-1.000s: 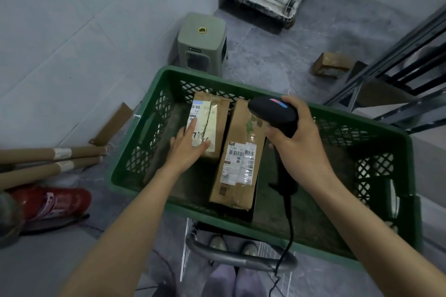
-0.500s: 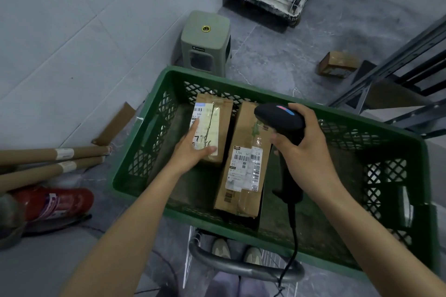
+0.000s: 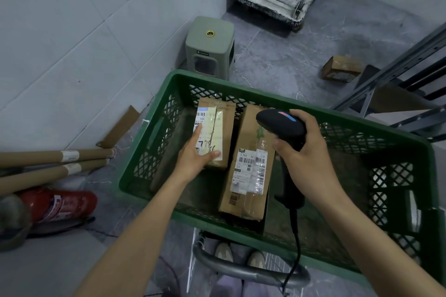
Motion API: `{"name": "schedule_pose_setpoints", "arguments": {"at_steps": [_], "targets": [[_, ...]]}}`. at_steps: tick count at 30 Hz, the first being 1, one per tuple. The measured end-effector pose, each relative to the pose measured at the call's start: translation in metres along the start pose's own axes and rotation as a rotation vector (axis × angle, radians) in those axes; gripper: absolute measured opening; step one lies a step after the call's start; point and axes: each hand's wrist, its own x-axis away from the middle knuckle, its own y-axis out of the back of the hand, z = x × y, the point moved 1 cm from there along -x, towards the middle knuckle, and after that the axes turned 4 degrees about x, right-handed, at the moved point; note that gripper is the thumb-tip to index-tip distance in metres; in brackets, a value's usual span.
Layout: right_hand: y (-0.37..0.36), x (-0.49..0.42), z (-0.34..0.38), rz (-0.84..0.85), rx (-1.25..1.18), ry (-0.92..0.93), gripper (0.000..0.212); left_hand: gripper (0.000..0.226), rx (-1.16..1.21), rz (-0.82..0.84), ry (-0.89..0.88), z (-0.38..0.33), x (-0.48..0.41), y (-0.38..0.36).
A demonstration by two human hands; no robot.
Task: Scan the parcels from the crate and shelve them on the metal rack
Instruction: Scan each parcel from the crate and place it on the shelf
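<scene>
Inside latticed plastic crate (image 3: 156,152), taped cardboard parcel (image 3: 248,132)

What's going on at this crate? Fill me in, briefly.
A person is working through parcels in the green crate. The right hand grips a corded barcode scanner above the longer parcel; the left hand rests on the smaller parcel. Both parcels lie in the crate, neither shelved yet.

Two labelled brown parcels, a short one (image 3: 223,123) and a long one (image 3: 248,166), lie flat side by side in the green crate (image 3: 301,105).
</scene>
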Motion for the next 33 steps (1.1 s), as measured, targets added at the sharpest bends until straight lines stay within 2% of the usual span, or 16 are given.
{"name": "schedule_pose_setpoints", "arguments": {"at_steps": [13,24,33], "targets": [[0.011,0.018,0.025,-0.042,-0.019,0.036,0.047,0.088,-0.024,-0.137,-0.061,-0.021,0.034,0.014],[0.061,0.057,0.089,-0.102,-0.033,0.166,0.045,0.087,-0.067,-0.219,-0.224,-0.105,0.088,0.019],[0.122,0.1,0.132,-0.169,-0.041,0.246,0.045,0.075,-0.08,-0.22,-0.399,-0.176,0.142,-0.018]]}}
